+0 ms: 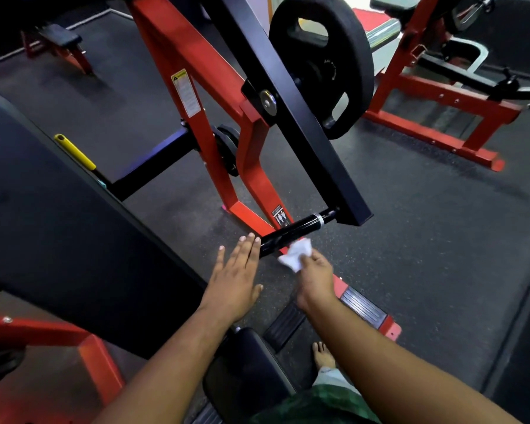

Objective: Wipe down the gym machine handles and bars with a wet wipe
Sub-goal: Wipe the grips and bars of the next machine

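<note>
Right hand (314, 275): grip clamped on a crumpled white wet wipe (296, 254), pinched so the loose part presses against the handle.
Black handle (291, 232): landmark; a glossy bar sticking out from the black lever arm (303, 117).
Left hand (237, 270): fingers straight and apart, tips at the handle's free end, probably steadying it.
Weight plate (322, 62): above the handle, on the arm.

A crumpled white wet wipe (295, 254), just below the centre of the frame, is pressed against the near end of a glossy black handle (291, 234) that slants up to the right, ringed by a silver band where it joins a black square bar (291, 96).
</note>
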Demonstrator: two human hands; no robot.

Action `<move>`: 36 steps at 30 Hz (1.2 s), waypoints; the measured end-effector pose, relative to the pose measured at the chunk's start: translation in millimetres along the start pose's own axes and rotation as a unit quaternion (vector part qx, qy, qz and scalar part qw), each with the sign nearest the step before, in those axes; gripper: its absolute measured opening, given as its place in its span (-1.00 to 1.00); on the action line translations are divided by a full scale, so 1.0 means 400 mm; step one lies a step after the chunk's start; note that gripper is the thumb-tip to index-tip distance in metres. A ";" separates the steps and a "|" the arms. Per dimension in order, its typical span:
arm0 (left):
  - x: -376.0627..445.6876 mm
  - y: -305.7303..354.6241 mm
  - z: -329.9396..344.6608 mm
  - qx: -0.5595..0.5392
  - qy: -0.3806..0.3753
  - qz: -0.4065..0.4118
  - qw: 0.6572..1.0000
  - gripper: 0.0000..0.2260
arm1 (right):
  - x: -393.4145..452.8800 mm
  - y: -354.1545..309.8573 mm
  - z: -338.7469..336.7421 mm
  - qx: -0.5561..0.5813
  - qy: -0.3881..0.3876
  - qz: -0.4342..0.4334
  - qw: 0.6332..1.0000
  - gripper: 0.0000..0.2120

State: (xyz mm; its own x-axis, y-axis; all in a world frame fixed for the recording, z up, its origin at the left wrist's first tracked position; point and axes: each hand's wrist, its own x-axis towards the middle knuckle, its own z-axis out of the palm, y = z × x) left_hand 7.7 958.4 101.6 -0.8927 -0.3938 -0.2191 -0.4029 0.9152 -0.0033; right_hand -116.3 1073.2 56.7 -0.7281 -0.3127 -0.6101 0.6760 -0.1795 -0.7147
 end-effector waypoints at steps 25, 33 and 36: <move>-0.002 0.007 0.003 -0.017 0.011 -0.008 1.000 -0.09 | 0.056 -0.112 0.055 -0.676 -0.171 -0.358 0.621 -0.46; -0.019 -0.010 0.016 -0.013 0.002 0.000 1.000 -0.09 | 0.075 -0.178 0.004 -0.495 -0.095 -0.416 0.757 -0.61; -0.023 -0.008 0.017 -0.014 0.000 -0.002 1.000 -0.09 | 0.137 -0.210 0.015 -0.676 -0.093 -0.357 0.638 -0.67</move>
State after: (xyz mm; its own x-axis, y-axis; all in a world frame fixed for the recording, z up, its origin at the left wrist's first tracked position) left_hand 18.7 959.6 96.9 -0.8906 -0.3983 -0.2197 -0.4128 0.9106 0.0226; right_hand -212.4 1065.4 85.5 -0.6842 -0.7293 -0.0030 -0.6275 0.5907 -0.5073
